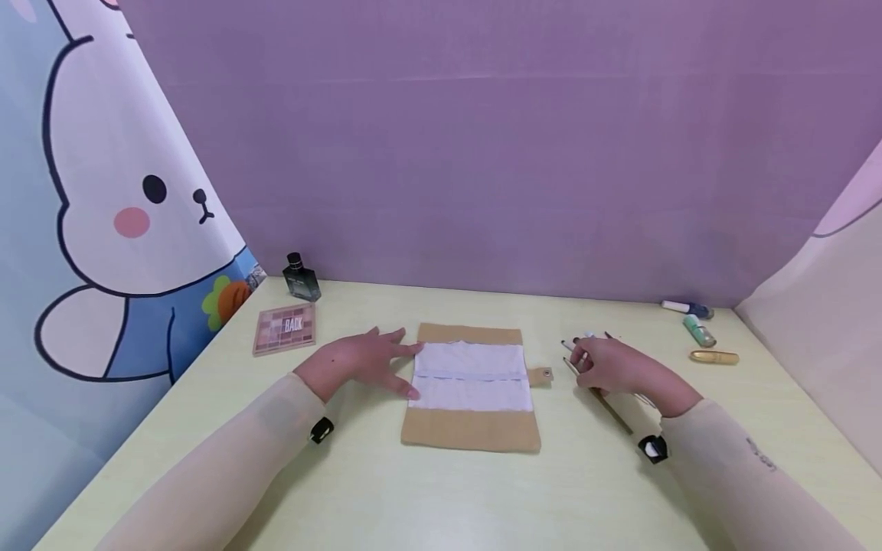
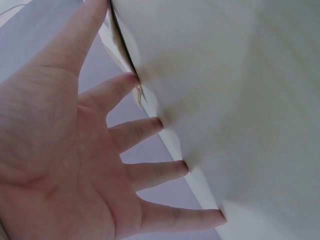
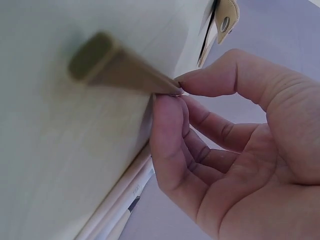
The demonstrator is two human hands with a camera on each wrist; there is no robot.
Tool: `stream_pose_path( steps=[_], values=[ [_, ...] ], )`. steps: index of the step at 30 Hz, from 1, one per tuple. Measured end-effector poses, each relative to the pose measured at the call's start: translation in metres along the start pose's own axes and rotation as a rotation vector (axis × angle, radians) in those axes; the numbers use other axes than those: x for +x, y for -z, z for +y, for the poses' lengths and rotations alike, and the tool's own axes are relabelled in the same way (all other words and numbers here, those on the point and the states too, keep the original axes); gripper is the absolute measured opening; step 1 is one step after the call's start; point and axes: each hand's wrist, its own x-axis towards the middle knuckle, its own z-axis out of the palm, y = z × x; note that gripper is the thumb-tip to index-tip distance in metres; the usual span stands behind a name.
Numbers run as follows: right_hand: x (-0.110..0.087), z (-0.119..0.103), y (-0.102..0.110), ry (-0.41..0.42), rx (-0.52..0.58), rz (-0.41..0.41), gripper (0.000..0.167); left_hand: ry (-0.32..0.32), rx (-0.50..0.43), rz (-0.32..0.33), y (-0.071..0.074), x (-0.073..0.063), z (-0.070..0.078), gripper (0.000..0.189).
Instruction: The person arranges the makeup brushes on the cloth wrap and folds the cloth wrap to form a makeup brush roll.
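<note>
An unfolded tan fabric pouch (image 1: 471,430) with a white inner panel (image 1: 472,394) lies flat, its snap tab (image 1: 540,376) pointing right. My left hand (image 1: 365,360) rests at its left edge, fingers spread and straight, fingertips on the tabletop and the pouch edge. To the right, my right hand (image 1: 609,363) pinches a slim brown pencil-like stick (image 1: 612,412) between thumb and index finger. In the right wrist view the stick's blunt olive-brown end (image 3: 92,57) faces the camera. Beneath that hand lie several pale slender sticks (image 3: 117,200), mostly hidden in the head view.
A makeup palette (image 1: 285,329) and a dark bottle (image 1: 301,278) are at the back left. At the far right lie a white-and-blue tube (image 1: 687,309), a green tube (image 1: 699,330) and a gold tube (image 1: 714,357). A purple cloth (image 1: 482,153) hangs behind the table.
</note>
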Motion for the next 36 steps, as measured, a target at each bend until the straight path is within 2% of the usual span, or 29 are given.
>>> stream_pose_path(
  steps=[12, 18, 25, 36],
  values=[
    [0.001, -0.001, 0.006, 0.023, 0.045, -0.003, 0.037, -0.008, -0.004, -0.006, 0.002, -0.001, 0.001, 0.101],
    [0.005, -0.008, 0.018, 0.080, 0.159, 0.010, 0.041, 0.002, -0.007, -0.018, 0.004, -0.001, 0.003, 0.101],
    [0.015, -0.026, 0.026, 0.152, 0.301, 0.012, 0.044, 0.007, -0.021, -0.029, 0.005, -0.002, 0.002, 0.101],
    [0.033, -0.061, 0.025, 0.206, 0.440, 0.023, 0.045, -0.009, -0.033, -0.025, 0.005, -0.005, 0.001, 0.101]
  ],
)
